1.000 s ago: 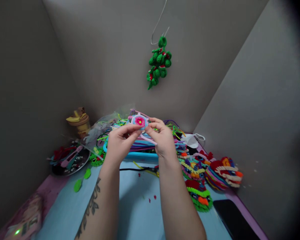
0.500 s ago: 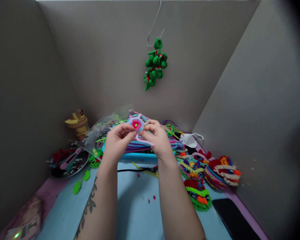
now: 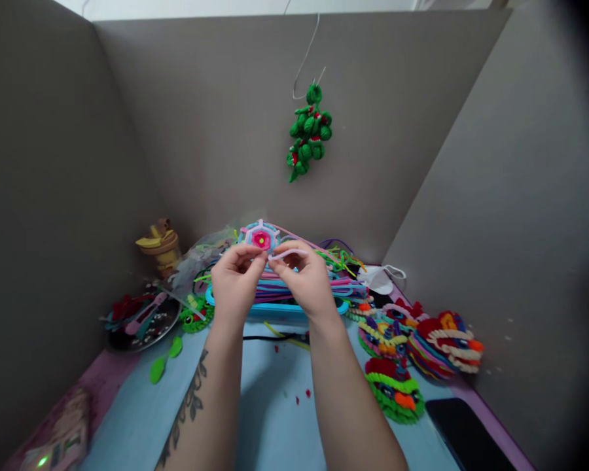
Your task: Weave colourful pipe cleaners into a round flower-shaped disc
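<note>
Above the table I hold up a round pipe-cleaner piece [image 3: 261, 233], with a pink flower and yellow dot at its centre, a light blue ring and pale pink spokes. My left hand [image 3: 236, 278] pinches its lower edge between thumb and forefinger. Just beside it, the thumb and fingers of my right hand [image 3: 302, 278] are closed on a pale pink pipe cleaner [image 3: 288, 253] at the piece's lower side. Its free length bends right across my fingers. My fingertips hide where the two join. Behind my hands, loose pipe cleaners [image 3: 282, 289] fill a blue tray [image 3: 279, 310].
Colourful pipe-cleaner creatures [image 3: 395, 389] sit at the right, near a black phone [image 3: 466, 432] and a white mask [image 3: 377, 280]. To the left are a metal plate [image 3: 164, 330] with tools and green felt-like ovals [image 3: 158, 370]. Green ornaments [image 3: 310, 131] hang from a wire.
The round piece has turned more upright and now shows above my fingertips. The pale pink pipe cleaner went from under my right hand to over its fingers. The camera view has tilted slightly up.
</note>
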Demonstrator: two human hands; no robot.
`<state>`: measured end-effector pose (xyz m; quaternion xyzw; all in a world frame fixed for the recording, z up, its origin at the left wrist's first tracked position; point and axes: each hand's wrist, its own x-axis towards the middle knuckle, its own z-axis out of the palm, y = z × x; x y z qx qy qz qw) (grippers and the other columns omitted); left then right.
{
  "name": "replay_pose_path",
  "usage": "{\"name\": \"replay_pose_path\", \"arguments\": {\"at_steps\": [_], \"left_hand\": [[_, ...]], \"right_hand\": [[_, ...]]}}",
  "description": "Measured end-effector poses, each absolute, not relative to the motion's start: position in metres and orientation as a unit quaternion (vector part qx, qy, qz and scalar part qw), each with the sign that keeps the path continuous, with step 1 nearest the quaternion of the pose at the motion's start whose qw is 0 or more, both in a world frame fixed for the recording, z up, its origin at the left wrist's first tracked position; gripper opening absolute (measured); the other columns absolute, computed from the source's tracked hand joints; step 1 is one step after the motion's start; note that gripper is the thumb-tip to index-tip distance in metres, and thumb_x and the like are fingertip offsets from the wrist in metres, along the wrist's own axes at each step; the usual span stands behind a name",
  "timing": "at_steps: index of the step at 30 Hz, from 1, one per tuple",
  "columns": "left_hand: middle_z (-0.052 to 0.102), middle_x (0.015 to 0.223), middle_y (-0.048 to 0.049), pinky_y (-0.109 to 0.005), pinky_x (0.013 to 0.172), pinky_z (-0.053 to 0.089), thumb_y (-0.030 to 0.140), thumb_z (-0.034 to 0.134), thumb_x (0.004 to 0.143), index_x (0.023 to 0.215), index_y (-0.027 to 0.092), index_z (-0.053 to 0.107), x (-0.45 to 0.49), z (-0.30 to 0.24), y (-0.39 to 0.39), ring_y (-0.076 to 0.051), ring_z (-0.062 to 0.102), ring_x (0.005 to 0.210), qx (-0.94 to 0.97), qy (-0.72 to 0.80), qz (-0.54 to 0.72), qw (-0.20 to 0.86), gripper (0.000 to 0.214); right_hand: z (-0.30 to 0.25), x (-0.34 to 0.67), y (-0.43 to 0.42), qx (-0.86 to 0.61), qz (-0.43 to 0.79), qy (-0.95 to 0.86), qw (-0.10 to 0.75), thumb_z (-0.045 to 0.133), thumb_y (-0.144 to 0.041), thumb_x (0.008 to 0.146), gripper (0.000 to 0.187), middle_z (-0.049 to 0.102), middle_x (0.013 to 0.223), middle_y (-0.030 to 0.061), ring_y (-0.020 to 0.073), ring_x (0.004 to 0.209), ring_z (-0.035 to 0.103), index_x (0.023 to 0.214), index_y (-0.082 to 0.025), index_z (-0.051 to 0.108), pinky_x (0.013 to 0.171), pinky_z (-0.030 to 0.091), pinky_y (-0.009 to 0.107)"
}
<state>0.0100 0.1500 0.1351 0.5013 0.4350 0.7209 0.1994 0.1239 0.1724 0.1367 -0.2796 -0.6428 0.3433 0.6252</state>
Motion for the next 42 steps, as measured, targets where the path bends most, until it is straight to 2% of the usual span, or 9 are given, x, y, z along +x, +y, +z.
{"name": "replay_pose_path", "arguments": {"at_steps": [5,13,15,18,21,26,31,36,42], "left_hand": [[0.063,0.066,0.0016,-0.019,0.051,0.044,0.022,0.069,0.070,0.076,0.016,0.065,0.009,0.134,0.150,-0.008,0.054,0.052,0.510,0.437,0.718,0.182,0.009],[0.063,0.059,0.0017,-0.020,0.052,0.044,0.023,0.075,0.063,0.071,0.016,0.067,0.009,0.138,0.145,-0.009,0.055,0.052,0.521,0.402,0.699,0.279,0.013],[0.065,0.062,0.0010,-0.020,0.055,0.046,0.022,0.075,0.062,0.071,0.016,0.067,0.009,0.139,0.145,-0.009,0.058,0.056,0.503,0.384,0.714,0.299,0.014],[0.066,0.065,0.0010,-0.020,0.057,0.047,0.022,0.075,0.063,0.073,0.016,0.066,0.006,0.140,0.147,-0.010,0.060,0.060,0.475,0.367,0.741,0.302,0.015],[0.066,0.067,0.0008,-0.020,0.057,0.047,0.023,0.075,0.064,0.075,0.016,0.065,0.003,0.140,0.147,-0.010,0.060,0.060,0.488,0.372,0.734,0.290,0.016],[0.063,0.067,0.0018,-0.020,0.057,0.045,0.023,0.073,0.069,0.078,0.017,0.056,0.004,0.140,0.144,-0.009,0.058,0.059,0.526,0.364,0.701,0.315,0.020],[0.065,0.070,0.0028,-0.019,0.052,0.042,0.023,0.073,0.068,0.090,0.022,0.041,0.003,0.141,0.145,-0.009,0.056,0.055,0.534,0.369,0.688,0.324,0.038],[0.065,0.075,0.0018,-0.018,0.050,0.041,0.020,0.075,0.065,0.093,0.021,0.041,-0.001,0.139,0.147,-0.006,0.051,0.051,0.532,0.378,0.693,0.306,0.044],[0.063,0.068,0.0014,-0.020,0.054,0.043,0.026,0.070,0.072,0.099,0.020,0.045,-0.002,0.139,0.147,-0.010,0.056,0.056,0.540,0.385,0.671,0.332,0.038]], "right_hand": [[0.138,0.123,0.169,-0.260,0.330,-0.658,0.625,0.061,-0.023,0.078,0.006,0.058,0.080,0.0012,0.0136,0.075,0.053,0.073,-0.020,0.060,0.065,0.042,0.026],[0.132,0.121,0.178,-0.247,0.466,-0.456,0.717,0.063,-0.034,0.075,0.020,0.045,0.059,-0.0056,0.0082,0.054,0.041,0.068,-0.019,0.052,0.057,0.037,0.022],[0.132,0.124,0.178,-0.264,0.445,-0.470,0.715,0.063,-0.037,0.076,0.021,0.049,0.064,-0.0035,0.0096,0.059,0.045,0.070,-0.018,0.055,0.060,0.039,0.023],[0.132,0.128,0.177,-0.298,0.367,-0.547,0.690,0.066,-0.038,0.074,0.019,0.057,0.095,0.0046,0.0169,0.088,0.055,0.077,-0.019,0.063,0.072,0.044,0.028],[0.130,0.130,0.177,-0.292,0.347,-0.607,0.653,0.069,-0.036,0.071,0.017,0.050,0.121,0.0071,0.0240,0.113,0.049,0.080,-0.022,0.067,0.086,0.044,0.036],[0.126,0.128,0.180,-0.289,0.340,-0.601,0.663,0.067,-0.034,0.075,0.013,0.049,0.123,0.0071,0.0235,0.114,0.050,0.075,-0.021,0.065,0.097,0.039,0.042],[0.128,0.132,0.180,-0.297,0.319,-0.624,0.648,0.064,-0.029,0.077,0.009,0.049,0.124,0.0072,0.0227,0.118,0.048,0.077,-0.021,0.065,0.103,0.034,0.043],[0.132,0.134,0.177,-0.296,0.315,-0.663,0.611,0.063,-0.028,0.077,0.008,0.052,0.120,0.0068,0.0228,0.118,0.047,0.074,-0.020,0.065,0.104,0.033,0.041],[0.131,0.132,0.177,-0.322,0.295,-0.631,0.642,0.067,-0.026,0.073,0.007,0.053,0.106,0.0058,0.0221,0.106,0.053,0.072,-0.020,0.064,0.099,0.038,0.042]]}}
